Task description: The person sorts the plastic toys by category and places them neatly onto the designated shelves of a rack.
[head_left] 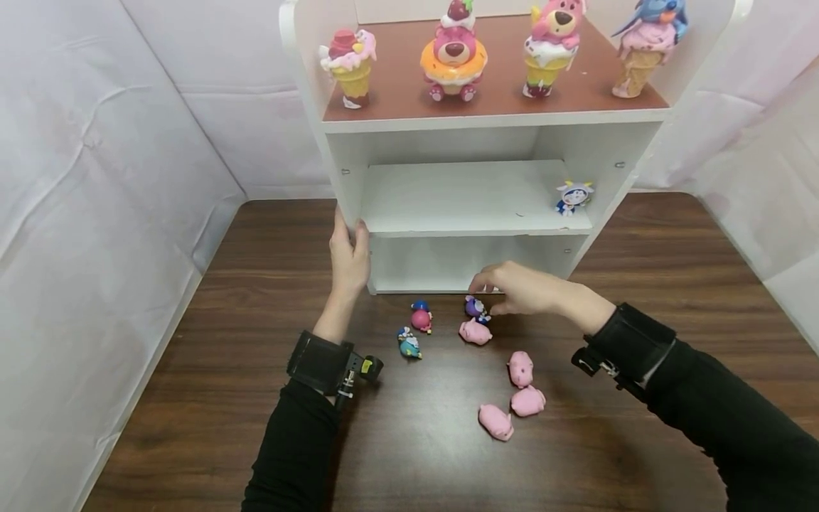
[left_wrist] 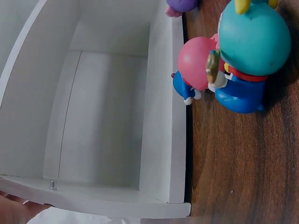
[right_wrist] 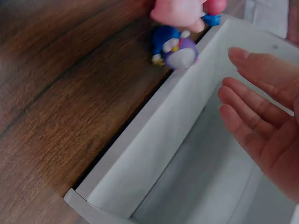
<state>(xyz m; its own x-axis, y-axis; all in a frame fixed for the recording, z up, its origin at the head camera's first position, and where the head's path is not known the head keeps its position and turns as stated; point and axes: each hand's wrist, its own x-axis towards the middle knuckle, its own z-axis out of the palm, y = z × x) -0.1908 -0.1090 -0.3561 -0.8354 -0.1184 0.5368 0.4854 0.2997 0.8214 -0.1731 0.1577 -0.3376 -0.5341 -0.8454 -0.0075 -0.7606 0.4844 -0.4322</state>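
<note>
Some left fingers (head_left: 340, 231) hidden beside cabinet (head_left: 348, 192); right fingers (right_wrist: 243, 133) near purple figurine (right_wrist: 182, 55).

left wrist view | left hand (left_wrist: 16, 211): partly cut off | purple figurine (left_wrist: 183, 4): cut by top edge

Dark brown wood-grain table (head_left: 397, 455): white shelf unit (head_left: 348, 153) standing towards the back. In front, four pink pigs (head_left: 495, 422), one just beside a purple-and-blue figurine (head_left: 475, 307); pink-and-blue figurine (head_left: 421, 320) and teal-and-blue figurine (head_left: 410, 344) to their left. Brown top shelf (head_left: 403, 71): four ice-cream figurines (head_left: 453, 60), upright, in a row. White middle shelf (head_left: 448, 199): small horned figurine (head_left: 572, 198), right end
</note>
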